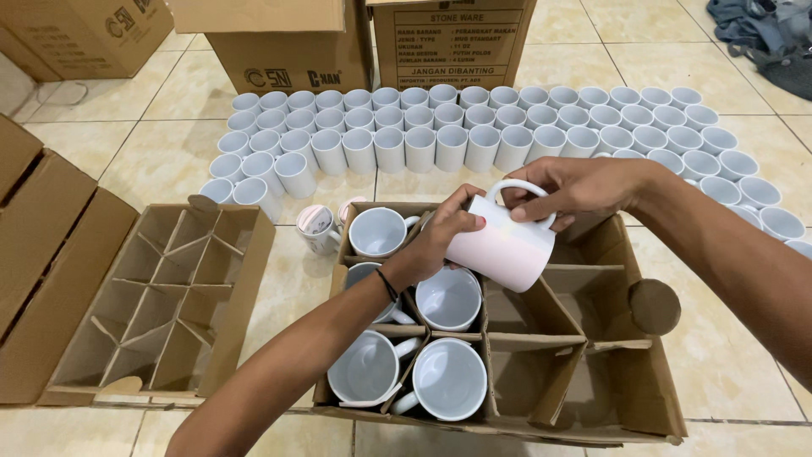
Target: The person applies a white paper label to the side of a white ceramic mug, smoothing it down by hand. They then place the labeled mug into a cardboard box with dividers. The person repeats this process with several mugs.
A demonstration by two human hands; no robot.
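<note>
Mug in hand: your white mug (506, 244) hangs tilted over the middle of the divided carton (651, 372), between both your hands.
Floor: pale glossy tiles (169, 161) run under everything around the divided carton.
Shipping boxes: three brown cardboard boxes (292, 42) stand at the far edge beyond the divided carton; the right-hand one carries a black-printed panel with a framed border, the other two show black logos.
Mug field: rows of white mugs (474, 127) stand upright on the tiles just beyond the divided carton, packed side by side and reaching past your right forearm.
Divided carton: it's an open brown box with cardboard partitions; five white mugs sit in its left cells, the right cells show bare cardboard.
Spare divider box: a second partitioned carton (161, 296) lies just left of the divided carton, its cells bare.
Cloth: a bluish heap of fabric (761, 30) lies far off beyond the divided carton, to the right.
Loose mug: one mug with a pinkish rim (320, 228) stands on the tiles just outside the divided carton's far left corner.
Right hand: your right hand (584, 188) grips the mug's handle, fingers curled through it.
Left hand: your left hand (444, 241) clasps the mug's body near the base; a dark band circles that wrist.
</note>
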